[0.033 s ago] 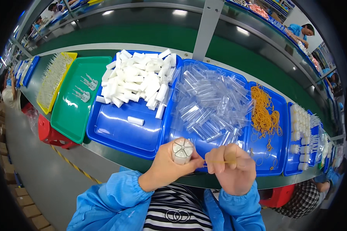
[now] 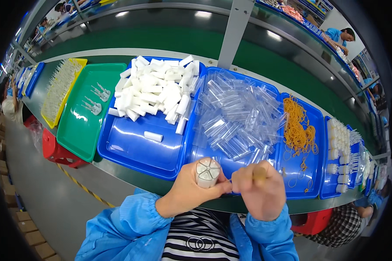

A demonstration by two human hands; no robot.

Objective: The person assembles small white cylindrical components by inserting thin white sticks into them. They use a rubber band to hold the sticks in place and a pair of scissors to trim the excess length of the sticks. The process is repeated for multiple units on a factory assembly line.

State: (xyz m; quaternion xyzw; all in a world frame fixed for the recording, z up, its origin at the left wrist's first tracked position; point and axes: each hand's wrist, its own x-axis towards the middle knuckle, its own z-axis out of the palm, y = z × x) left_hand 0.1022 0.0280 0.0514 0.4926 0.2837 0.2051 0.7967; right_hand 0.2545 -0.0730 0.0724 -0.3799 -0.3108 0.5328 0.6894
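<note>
Trays line a bench beside a green conveyor; left hand (image 2: 191, 191) is clenched round a bundle of white blocks (image 2: 207, 171), end up, above the blue tray (image 2: 130, 152), while right hand (image 2: 259, 191), fisted, pinches a rubber band (image 2: 260, 174) close to wrap it

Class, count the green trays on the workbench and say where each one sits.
1: the green tray sits left of centre, between the yellow tray and the blue tray of white blocks. Others may lie out of view.
</note>
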